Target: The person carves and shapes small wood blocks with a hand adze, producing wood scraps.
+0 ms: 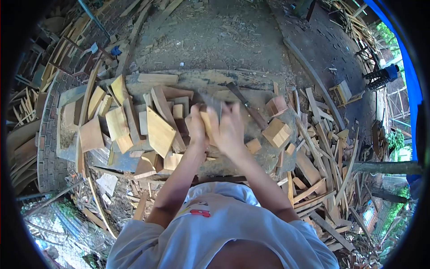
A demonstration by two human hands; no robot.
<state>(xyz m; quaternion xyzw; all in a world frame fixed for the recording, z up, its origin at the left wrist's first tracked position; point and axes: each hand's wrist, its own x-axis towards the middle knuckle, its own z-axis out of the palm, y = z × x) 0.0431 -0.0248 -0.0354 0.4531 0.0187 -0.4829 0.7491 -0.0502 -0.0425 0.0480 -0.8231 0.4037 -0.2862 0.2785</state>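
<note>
At the middle of the bench [215,167], my two hands are close together. My left hand [196,126] is wrapped round a small pale wood block [207,122]. My right hand [229,127] is closed beside it, its fingers at a flat grey blade [210,100] that is smeared by motion and juts to the upper left. Its handle is hidden in the hand. Beyond my right hand lies a long tool with a dark blade and brown handle [256,117]. A pale, slanted board [160,131] leans among other pieces left of my left hand.
Cut wood blocks [117,123] crowd the bench's left half. Toward its right end sit a chunky block [276,133] and a reddish block [277,106]. Offcuts [320,166] are heaped on the right. Beyond the bench, wood chips litter the dirt floor [210,40].
</note>
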